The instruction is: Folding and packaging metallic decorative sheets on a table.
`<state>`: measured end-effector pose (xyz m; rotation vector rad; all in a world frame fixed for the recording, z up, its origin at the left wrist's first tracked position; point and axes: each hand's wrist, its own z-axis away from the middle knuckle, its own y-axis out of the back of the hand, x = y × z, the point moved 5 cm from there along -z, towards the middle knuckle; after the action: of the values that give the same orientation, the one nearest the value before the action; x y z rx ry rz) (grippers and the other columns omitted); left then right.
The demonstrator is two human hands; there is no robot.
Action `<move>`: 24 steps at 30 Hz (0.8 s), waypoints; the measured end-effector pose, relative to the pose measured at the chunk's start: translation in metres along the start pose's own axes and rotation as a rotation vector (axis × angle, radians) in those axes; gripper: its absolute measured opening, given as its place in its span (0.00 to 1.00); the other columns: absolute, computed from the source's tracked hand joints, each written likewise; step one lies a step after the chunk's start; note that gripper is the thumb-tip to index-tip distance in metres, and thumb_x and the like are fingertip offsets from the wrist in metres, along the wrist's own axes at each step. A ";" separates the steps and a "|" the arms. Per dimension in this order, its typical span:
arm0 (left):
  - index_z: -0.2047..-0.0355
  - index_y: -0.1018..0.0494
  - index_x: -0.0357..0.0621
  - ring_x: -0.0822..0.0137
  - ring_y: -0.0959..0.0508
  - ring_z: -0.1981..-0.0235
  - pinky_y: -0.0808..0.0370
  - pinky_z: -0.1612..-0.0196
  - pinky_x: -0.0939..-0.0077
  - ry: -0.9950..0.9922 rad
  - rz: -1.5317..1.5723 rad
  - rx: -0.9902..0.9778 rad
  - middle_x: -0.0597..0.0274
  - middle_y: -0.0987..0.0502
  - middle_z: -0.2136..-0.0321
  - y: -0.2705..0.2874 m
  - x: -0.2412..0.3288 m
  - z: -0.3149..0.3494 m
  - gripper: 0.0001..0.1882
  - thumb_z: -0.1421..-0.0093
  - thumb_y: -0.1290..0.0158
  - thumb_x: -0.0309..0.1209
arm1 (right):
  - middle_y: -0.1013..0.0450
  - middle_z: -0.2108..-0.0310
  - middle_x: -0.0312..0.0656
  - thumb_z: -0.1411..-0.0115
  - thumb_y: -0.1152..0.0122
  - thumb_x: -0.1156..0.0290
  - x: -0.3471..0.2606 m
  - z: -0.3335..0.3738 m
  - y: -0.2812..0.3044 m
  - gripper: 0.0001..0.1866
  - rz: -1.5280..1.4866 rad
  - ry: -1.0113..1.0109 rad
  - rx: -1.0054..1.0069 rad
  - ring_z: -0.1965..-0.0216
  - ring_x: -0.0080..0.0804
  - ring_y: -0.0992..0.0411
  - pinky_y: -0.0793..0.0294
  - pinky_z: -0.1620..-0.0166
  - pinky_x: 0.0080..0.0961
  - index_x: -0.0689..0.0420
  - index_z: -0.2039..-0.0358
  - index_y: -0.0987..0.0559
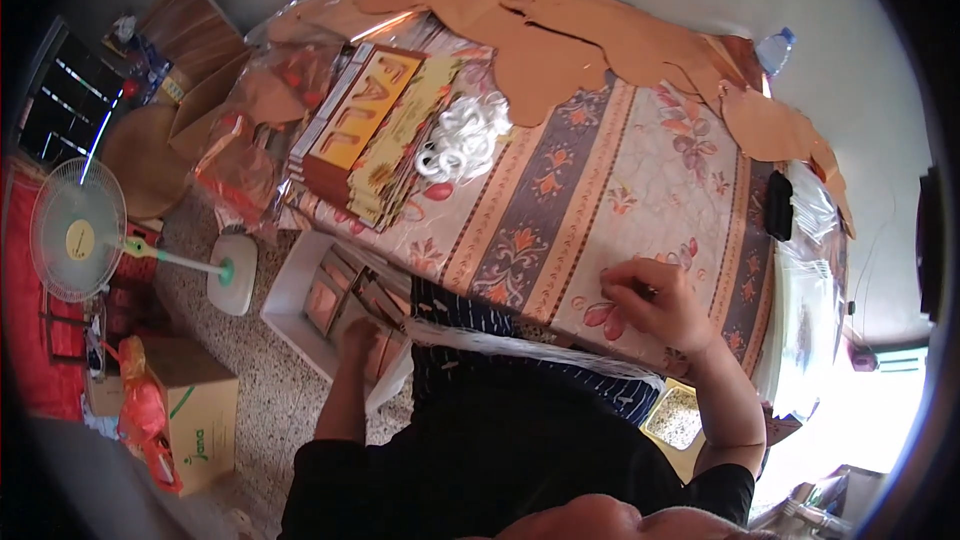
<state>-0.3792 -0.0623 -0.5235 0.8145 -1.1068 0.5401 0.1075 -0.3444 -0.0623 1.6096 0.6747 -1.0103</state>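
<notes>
My left hand (360,336) reaches down into a white bin (285,312) beside my lap, among flat brown pieces (322,302) with dark edges. Its fingers are too dark and blurred to make out. Over the near part of the table, my right hand (660,302) is curled, with thumb and forefinger close together and nothing visible in them. White strings (520,343) stretch across my lap along the table's front edge. Toward the table's left lie a stack of printed yellow and brown cards (385,145) and, against it, a heap of white cord loops (465,138).
Brown cut-out sheets (560,40) cover the back of the flower-patterned table (640,190). A black object (778,206) and clear plastic packs (815,205) lie at its right. On the floor at left stand a fan (80,230) and a cardboard box (203,430).
</notes>
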 end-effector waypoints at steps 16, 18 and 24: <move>0.64 0.25 0.38 0.59 0.23 0.61 0.26 0.59 0.68 -1.048 -0.439 -0.019 0.55 0.24 0.64 -0.144 0.617 -0.078 0.08 0.44 0.43 0.27 | 0.29 0.52 0.43 0.45 0.39 0.65 0.041 -0.162 0.054 0.18 0.678 0.210 0.382 0.49 0.43 0.31 0.29 0.48 0.38 0.54 0.53 0.24; 0.66 0.24 0.40 0.56 0.23 0.60 0.26 0.58 0.64 -1.109 -0.616 -0.135 0.55 0.23 0.64 -0.188 0.633 -0.103 0.08 0.45 0.42 0.30 | 0.29 0.52 0.43 0.45 0.40 0.64 0.051 -0.184 0.056 0.19 0.736 0.200 0.417 0.48 0.43 0.32 0.30 0.47 0.38 0.54 0.52 0.24; 0.68 0.25 0.42 0.56 0.22 0.59 0.24 0.59 0.62 -0.957 -1.068 -0.110 0.56 0.24 0.64 -0.250 0.637 -0.171 0.13 0.47 0.41 0.38 | 0.30 0.50 0.44 0.43 0.42 0.58 0.074 -0.205 0.065 0.22 0.863 0.148 0.537 0.46 0.44 0.33 0.32 0.45 0.40 0.54 0.50 0.25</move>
<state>0.1370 -0.0836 -0.0439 1.4599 -1.3073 -0.8921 0.2528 -0.1704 -0.0811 2.1597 -0.2557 -0.4310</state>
